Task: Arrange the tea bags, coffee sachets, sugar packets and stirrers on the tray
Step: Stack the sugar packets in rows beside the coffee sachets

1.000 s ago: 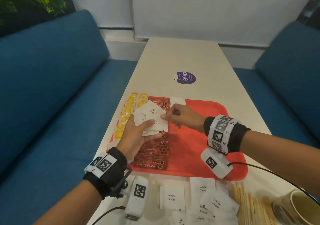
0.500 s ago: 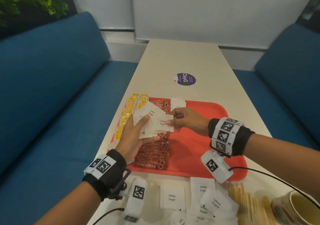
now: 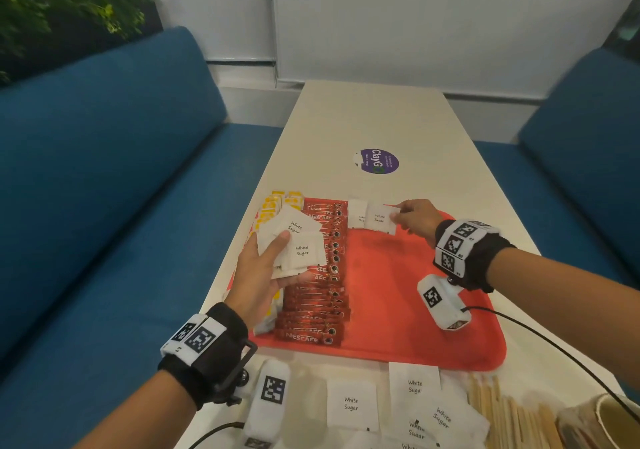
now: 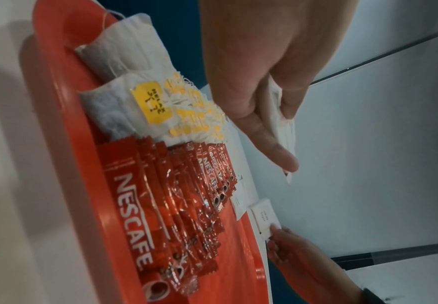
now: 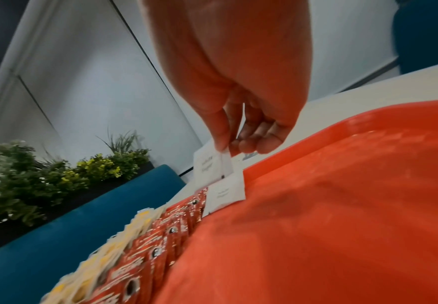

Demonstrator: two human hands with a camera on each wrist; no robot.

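One tray (image 3: 398, 303), two sugar packets (image 3: 370, 218) laid on it, one cup (image 3: 609, 424).

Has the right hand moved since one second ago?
Yes. The right hand went from beside the left hand over the coffee sachets toward the tray's far edge, pinching a sugar packet.

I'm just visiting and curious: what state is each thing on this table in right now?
Red plastic tray: partly filled.
Red coffee sachets: lined up on tray.
Yellow-tagged tea bags: on tray's left edge.
Left hand: holds white sugar packets.
Right hand: pinches a single sugar packet.
Wooden stirrers: off tray.
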